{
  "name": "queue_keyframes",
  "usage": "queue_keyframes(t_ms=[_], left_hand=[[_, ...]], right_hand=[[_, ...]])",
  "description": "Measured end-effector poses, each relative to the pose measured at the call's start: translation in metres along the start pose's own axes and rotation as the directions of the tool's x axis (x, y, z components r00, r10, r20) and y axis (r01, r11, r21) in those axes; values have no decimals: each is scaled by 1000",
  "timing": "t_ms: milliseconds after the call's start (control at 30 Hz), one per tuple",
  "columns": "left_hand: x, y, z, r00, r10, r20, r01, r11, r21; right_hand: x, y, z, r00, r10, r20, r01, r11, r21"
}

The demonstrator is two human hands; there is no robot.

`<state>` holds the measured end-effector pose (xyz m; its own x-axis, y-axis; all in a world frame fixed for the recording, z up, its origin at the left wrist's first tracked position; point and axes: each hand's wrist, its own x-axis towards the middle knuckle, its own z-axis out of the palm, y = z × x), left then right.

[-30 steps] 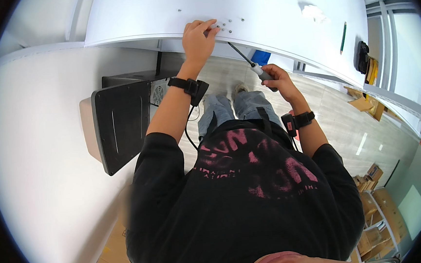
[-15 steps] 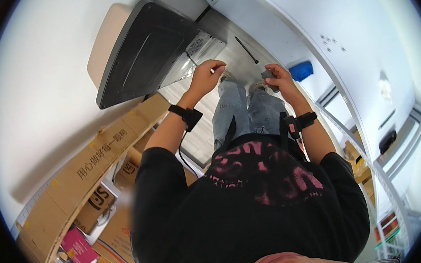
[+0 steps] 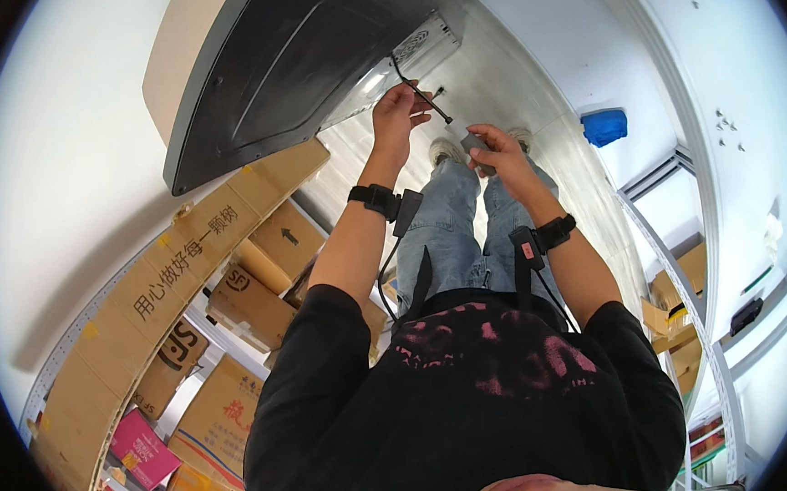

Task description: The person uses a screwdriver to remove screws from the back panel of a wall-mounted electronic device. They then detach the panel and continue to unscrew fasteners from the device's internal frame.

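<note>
My right hand (image 3: 497, 158) is closed around a small grey block-shaped tool (image 3: 475, 151), whose pale tip points up and to the left. A thin dark rod or cord (image 3: 429, 103) runs from beside the black panel down to a thicker end close to that tip; whether they touch I cannot tell. My left hand (image 3: 399, 122) is up by the rod, thumb and forefinger pinched where it crosses the fingertips, other fingers bent. What lies in the pinch is hidden. Straight beyond my left hand stands a large machine with a black panel (image 3: 282, 80) and a perforated metal part (image 3: 413, 48).
On the left, a shelf edged with a long cardboard strip (image 3: 184, 246) holds cartons (image 3: 251, 303) and a magenta box (image 3: 143, 448). A blue bundle (image 3: 604, 128) lies to the right on a white surface with several small screws (image 3: 725, 126). Straps and cords hang from both my wrists.
My view has shifted, so the machine and shelf appear displaced. My hands have come closer together, the right one bringing the grey tool towards the rod's thick end.
</note>
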<state>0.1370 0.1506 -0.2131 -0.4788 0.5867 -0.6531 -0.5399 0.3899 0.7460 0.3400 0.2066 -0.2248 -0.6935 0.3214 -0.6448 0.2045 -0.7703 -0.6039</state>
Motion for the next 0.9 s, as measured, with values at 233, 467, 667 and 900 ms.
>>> queue_keyframes(t_ms=[233, 467, 667, 900], left_hand=[[-11, 4, -41, 1000, 31, 1, -31, 999, -22], [-14, -15, -103, 961, -148, -236, 34, 903, -428], [-27, -2, -127, 947, -71, -314, -114, 838, -534], [-31, 7, -126, 943, -67, -327, -158, 774, -613]], right_hand=[[17, 16, 28, 988, -154, -28, 138, 943, -304], [84, -41, 11, 917, -303, -261, 295, 953, -70], [124, -107, 24, 813, -481, -327, 521, 853, 41], [130, -123, 35, 839, -443, -315, 484, 873, 62]])
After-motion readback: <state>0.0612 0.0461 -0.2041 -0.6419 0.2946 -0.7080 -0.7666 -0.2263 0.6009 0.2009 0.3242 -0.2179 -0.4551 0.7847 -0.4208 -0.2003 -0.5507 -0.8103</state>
